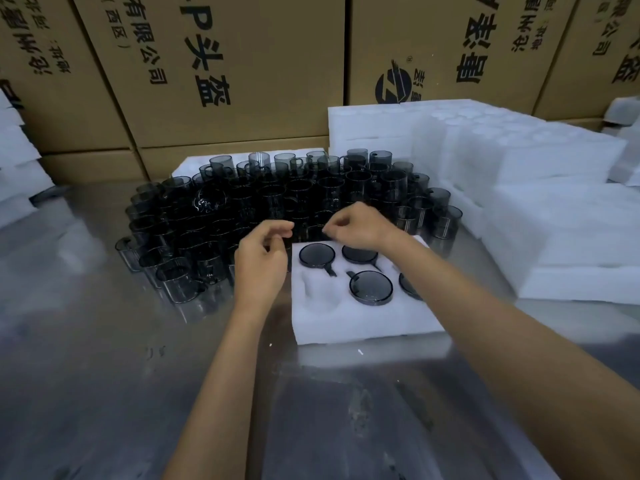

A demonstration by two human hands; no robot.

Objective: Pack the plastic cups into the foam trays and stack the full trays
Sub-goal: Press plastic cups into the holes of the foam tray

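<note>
Both of your hands hover over the far edge of the foam tray that lies on the shiny metal table right in front of you. Your left hand sits just left of the tray, fingers loosely curled with thumb and forefinger apart, and nothing shows in its grip. Your right hand reaches across the tray's back edge, fingers bent inward with the fingertips pinched close together; whether it has hold of anything small you cannot tell from here, as the tips sit against the dark cups behind.

The tray has four cups seated in its pockets: one at the back left, one at the back middle, one in the front row's middle, and one at the right partly hidden under your right forearm. The front left pocket is bare foam.

Beyond the tray and to its left, a large crowd of loose smoky grey plastic cups stands upright on the table, packed tightly together, handles pointing various ways. To the right, stacks of white foam trays rest on the table, touching the cluster's right side. Cardboard boxes with printed characters form a wall behind everything
</note>
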